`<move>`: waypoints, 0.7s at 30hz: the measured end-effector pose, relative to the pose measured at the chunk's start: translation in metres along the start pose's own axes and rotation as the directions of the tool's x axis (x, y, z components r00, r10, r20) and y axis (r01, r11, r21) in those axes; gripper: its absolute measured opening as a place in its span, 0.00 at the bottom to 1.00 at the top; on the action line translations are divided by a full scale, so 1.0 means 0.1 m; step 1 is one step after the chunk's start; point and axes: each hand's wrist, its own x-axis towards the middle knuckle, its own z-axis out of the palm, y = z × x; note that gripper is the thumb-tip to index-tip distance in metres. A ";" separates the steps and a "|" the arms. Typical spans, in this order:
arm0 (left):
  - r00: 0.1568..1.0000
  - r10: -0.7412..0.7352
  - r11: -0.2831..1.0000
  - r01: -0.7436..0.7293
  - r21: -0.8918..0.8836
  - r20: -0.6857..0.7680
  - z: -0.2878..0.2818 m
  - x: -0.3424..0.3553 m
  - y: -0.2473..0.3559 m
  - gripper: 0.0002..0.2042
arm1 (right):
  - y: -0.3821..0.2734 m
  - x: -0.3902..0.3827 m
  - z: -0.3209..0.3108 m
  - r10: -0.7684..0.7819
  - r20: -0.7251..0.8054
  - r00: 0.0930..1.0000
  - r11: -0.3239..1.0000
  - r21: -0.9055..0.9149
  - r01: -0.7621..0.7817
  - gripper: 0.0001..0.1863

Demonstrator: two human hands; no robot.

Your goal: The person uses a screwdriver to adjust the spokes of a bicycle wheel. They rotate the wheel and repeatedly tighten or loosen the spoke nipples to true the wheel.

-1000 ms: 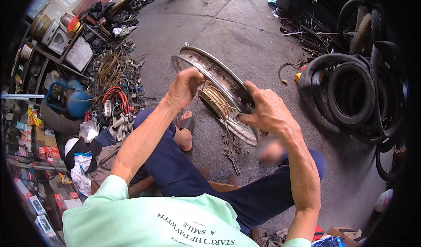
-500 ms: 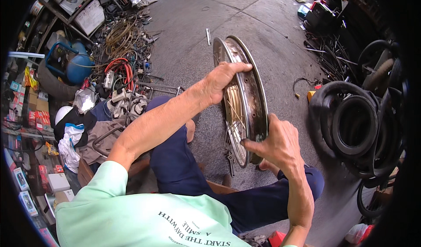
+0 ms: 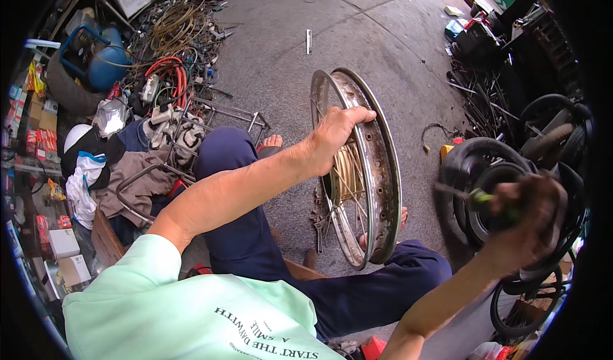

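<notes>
The left hand (image 3: pixel 338 133) curls its fingers over the wheel (image 3: pixel 385 200) between the knees (image 3: pixel 223 152), seemingly to steady it upright, while the blurred right hand (image 3: pixel 530 219) wraps its fingers round a green-handled tool (image 3: pixel 481 197) before the tyres (image 3: pixel 457 168) along the floor's (image 3: pixel 268 60) right edge.

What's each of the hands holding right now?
Left hand: closed on the wheel, at its rim.
Right hand: closed on a green-handled tool; too blurred to tell its kind.

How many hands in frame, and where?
2. Left hand grips the upper part of the spoked wheel. Right hand, motion-blurred, is at right in front of the black tyres, holding a green-handled tool. No others visible.
</notes>
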 end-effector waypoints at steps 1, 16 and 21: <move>1.000 0.017 1.000 -0.017 0.012 -0.009 -0.04 -0.01 0.00 0.12 | -0.04 0.14 -0.03 -0.012 -0.031 0.999 0.982 0.190 0.018 0.19; 0.994 0.104 0.991 -0.101 0.090 -0.033 -0.09 0.01 -0.15 0.16 | -0.49 0.33 0.70 -0.160 0.426 0.890 0.818 0.563 -0.122 0.15; 0.999 0.036 0.996 -0.037 0.086 0.007 -0.16 0.03 -0.16 0.14 | -0.49 0.30 0.75 -0.198 0.378 0.904 0.846 0.532 -0.037 0.16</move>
